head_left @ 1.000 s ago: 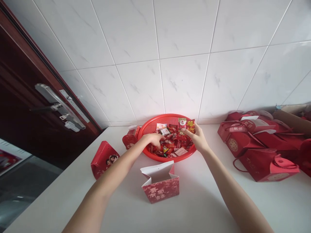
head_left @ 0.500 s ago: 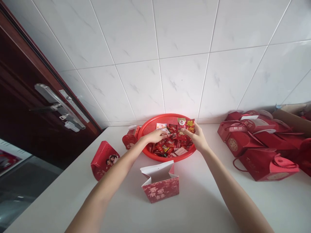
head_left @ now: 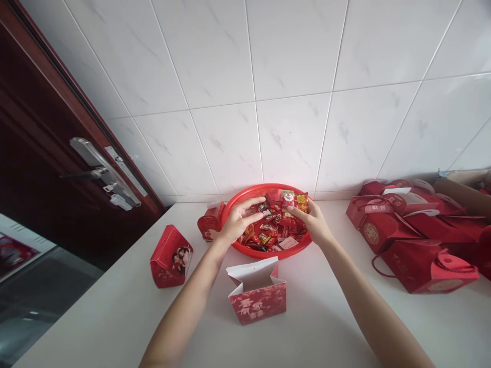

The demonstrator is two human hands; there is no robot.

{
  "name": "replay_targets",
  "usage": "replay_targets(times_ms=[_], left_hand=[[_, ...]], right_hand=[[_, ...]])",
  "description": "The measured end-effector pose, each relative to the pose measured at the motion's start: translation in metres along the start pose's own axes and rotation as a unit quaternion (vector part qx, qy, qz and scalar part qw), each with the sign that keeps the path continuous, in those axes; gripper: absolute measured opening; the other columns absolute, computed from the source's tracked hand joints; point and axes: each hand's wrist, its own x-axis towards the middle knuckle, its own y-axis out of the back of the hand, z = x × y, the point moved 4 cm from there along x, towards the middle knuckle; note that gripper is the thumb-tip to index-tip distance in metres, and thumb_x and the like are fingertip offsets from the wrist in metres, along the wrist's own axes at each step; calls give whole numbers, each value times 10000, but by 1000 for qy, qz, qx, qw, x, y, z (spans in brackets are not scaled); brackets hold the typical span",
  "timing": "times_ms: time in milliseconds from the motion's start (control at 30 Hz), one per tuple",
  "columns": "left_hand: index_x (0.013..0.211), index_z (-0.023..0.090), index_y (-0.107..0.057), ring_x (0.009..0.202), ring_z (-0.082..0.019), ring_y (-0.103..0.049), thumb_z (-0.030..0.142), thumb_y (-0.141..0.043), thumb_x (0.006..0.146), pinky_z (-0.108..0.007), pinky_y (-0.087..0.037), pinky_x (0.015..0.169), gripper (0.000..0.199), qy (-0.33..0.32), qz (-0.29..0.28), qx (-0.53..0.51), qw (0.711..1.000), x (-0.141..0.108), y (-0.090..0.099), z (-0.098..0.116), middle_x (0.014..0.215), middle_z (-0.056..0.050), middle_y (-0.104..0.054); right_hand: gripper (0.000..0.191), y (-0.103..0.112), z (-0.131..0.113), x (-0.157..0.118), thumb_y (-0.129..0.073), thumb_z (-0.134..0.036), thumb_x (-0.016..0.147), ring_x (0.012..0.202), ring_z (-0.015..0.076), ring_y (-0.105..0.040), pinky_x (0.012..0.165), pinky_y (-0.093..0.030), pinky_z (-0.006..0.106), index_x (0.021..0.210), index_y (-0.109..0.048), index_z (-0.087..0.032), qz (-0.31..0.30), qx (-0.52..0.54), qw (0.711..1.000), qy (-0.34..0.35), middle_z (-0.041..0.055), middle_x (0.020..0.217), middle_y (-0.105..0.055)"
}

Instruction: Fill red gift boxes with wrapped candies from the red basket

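Note:
Over the left side of a red plastic basket [head_left: 245, 191], my left hand [head_left: 238, 221] has its thumb and fingers curved round a small dark wrapped candy [head_left: 262, 207]. My right hand [head_left: 317, 223] is at the basket's right rim, pinching two candy packets. One is a red and pale green packet [head_left: 287, 198]; the other is a red packet with gold print [head_left: 302, 200]. Many wrapped candies [head_left: 270, 228], mostly red, lie in the basket below both hands. In front stands an open-topped red gift box [head_left: 259, 302] with a white inside.
Left of the basket stand a closed red box [head_left: 171, 257] with printed figures and another small red box [head_left: 210, 223]. Several red gift boxes [head_left: 422, 266] with cord handles are piled at the right, beside a cardboard carton [head_left: 460, 191]. A tiled wall [head_left: 291, 138] rises behind the white table [head_left: 318, 327].
My left hand has lifted out from among the candies, its thumb and fingers now round a dark candy. My right hand keeps its two packets nearly in place. The view has shifted slightly.

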Motion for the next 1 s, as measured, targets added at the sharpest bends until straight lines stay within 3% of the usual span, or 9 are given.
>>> replay_targets(times_ms=[233, 400, 533, 667, 800, 867, 1000], left_hand=[[1202, 209, -712, 1299, -299, -581, 271, -774, 701, -409, -501, 1068, 508, -5, 24, 9, 1000, -17, -6, 10, 1376, -80, -654], [1221, 226, -719, 1258, -310, -612, 248, -735, 714, -425, -518, 1041, 507, 40, 41, -11, 998, -24, -6, 10, 1334, -59, -687], [1194, 204, -736, 1295, -307, -585, 325, -716, 755, -437, -440, 1122, 455, 27, 54, 8, 998, -22, 2, 4, 1328, -75, -690], [1148, 205, -750, 1249, -301, -610, 294, -689, 780, -444, -428, 1125, 383, 23, 44, 124, 991, -18, 13, -12, 1282, -87, -711], [1161, 184, -746, 1186, -306, -638, 208, -653, 782, -426, -461, 1079, 391, 23, 21, 290, 956, -10, 18, -20, 1284, -130, -680], [1174, 185, -744, 1182, -309, -641, 202, -634, 794, -402, -481, 1045, 396, 11, -27, 332, 943, 1, 13, -19, 1292, -131, -673], [1087, 229, -773, 1102, -275, -678, 178, -622, 787, -328, -501, 955, 340, 21, -242, 372, 896, 24, -17, -24, 1180, -70, -751]], right_hand=[[438, -26, -8, -17, -847, -450, 704, 976, 304, -737, 814, -622, 419, 1038, -668, -230, -45, -12, 999, -17, 69, 1065, -771], [441, -27, -10, -20, -850, -462, 707, 952, 313, -743, 814, -621, 433, 1039, -673, -230, -37, -22, 999, -26, 80, 1058, -774], [477, -20, -5, -14, -863, -494, 677, 967, 336, -739, 784, -625, 440, 1019, -670, -223, -5, -12, 1000, -9, 85, 1038, -777], [512, -6, 2, -6, -877, -507, 640, 939, 346, -741, 769, -626, 451, 1009, -665, -224, 60, -3, 998, 12, 87, 1006, -778], [514, 0, 6, -2, -881, -509, 620, 901, 340, -743, 764, -625, 452, 984, -654, -226, 98, 12, 995, 19, 80, 959, -776], [507, 0, 7, -1, -878, -496, 629, 898, 331, -741, 764, -623, 446, 995, -654, -227, 97, 11, 995, 21, 74, 960, -773], [460, 0, 8, -1, -861, -479, 667, 922, 319, -733, 783, -616, 436, 994, -656, -228, 84, -7, 996, 34, 71, 995, -770]])
